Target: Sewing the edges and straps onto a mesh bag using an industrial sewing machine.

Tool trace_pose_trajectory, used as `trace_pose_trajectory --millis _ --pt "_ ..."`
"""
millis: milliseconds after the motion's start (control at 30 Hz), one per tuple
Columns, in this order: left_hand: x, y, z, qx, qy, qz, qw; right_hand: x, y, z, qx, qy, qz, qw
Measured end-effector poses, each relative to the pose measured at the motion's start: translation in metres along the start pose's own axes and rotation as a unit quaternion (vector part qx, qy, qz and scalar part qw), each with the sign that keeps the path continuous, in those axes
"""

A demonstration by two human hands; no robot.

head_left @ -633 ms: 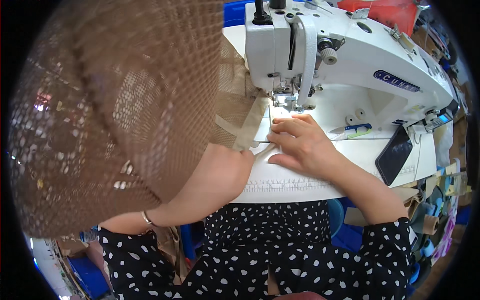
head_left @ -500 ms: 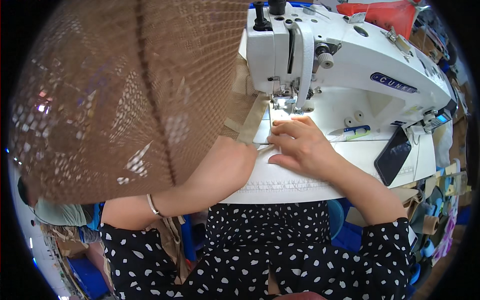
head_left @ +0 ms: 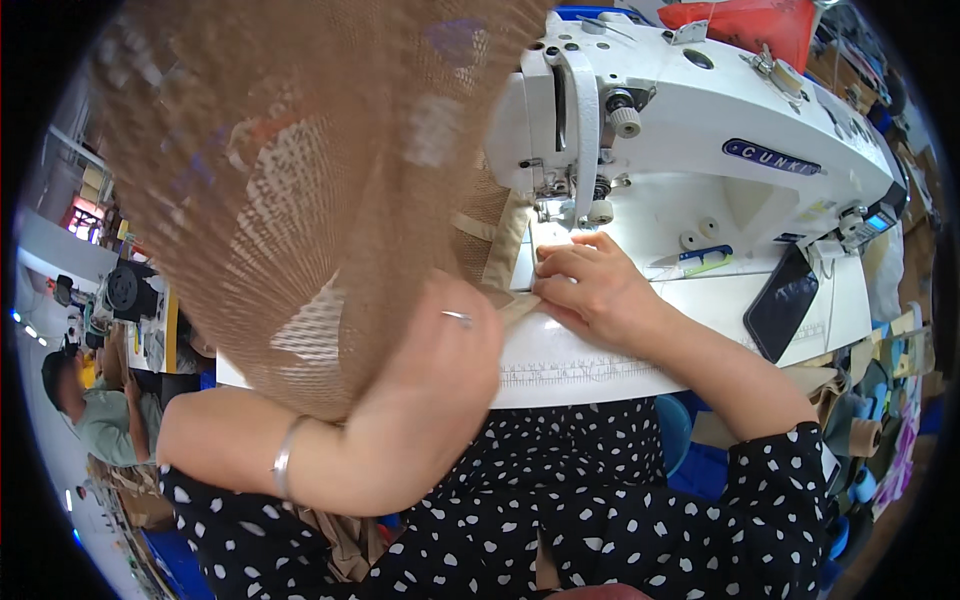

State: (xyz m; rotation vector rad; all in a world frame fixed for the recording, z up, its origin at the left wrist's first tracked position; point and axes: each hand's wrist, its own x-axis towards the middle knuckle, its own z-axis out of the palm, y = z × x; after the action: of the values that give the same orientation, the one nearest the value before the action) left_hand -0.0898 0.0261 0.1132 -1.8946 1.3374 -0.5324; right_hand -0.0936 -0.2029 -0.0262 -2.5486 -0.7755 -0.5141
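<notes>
A big brown mesh fabric (head_left: 330,200) with a tan edge strip (head_left: 508,245) hangs across the left and reaches the sewing machine. My left hand (head_left: 455,340), smeared by motion, is closed on the mesh near its lower edge; its fingertips are partly hidden. A small shiny metal piece shows at those fingers, too blurred to name. My right hand (head_left: 600,290) rests on the machine bed just in front of the presser foot (head_left: 555,212), its bent fingers pinching the tan strip. The white sewing machine (head_left: 690,110) stands beyond both hands.
Right of my right hand lie a small blue-and-green cutter (head_left: 705,260), two white bobbins (head_left: 698,234) and a black phone (head_left: 782,303). A printed ruler (head_left: 600,372) runs along the table's front edge. Another person (head_left: 105,415) sits at the far left.
My left hand has turned and come up and back toward me, swinging the mesh. The view has shifted, uncovering the left background. My right hand stays near the presser foot.
</notes>
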Motion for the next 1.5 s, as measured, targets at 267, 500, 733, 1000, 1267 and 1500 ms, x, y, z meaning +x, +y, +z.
trace_pose_trajectory --millis 267,500,733,1000,1267,1500 --pt "0.012 -0.035 0.026 -0.31 -0.137 0.073 0.938 0.0 0.001 0.0 -0.01 0.016 -0.003 1.0" --pt "0.041 -0.025 0.046 -0.431 -0.131 0.17 0.876 -0.001 0.004 0.003 0.02 0.032 0.004 0.999" --pt "0.062 0.003 0.082 -0.757 -0.259 -0.036 0.598 -0.003 0.004 -0.001 0.035 -0.002 0.048 0.998" --pt "0.061 0.005 0.088 -0.735 -0.225 -0.043 0.638 -0.002 0.004 -0.002 0.006 -0.004 0.059 0.998" --pt "0.067 -0.01 0.06 -0.612 -0.279 0.091 0.735 0.0 0.006 -0.003 0.033 -0.001 0.082 0.996" --pt "0.066 -0.011 0.055 -0.533 -0.24 0.134 0.8 -0.003 0.009 -0.001 0.062 0.004 0.102 0.993"
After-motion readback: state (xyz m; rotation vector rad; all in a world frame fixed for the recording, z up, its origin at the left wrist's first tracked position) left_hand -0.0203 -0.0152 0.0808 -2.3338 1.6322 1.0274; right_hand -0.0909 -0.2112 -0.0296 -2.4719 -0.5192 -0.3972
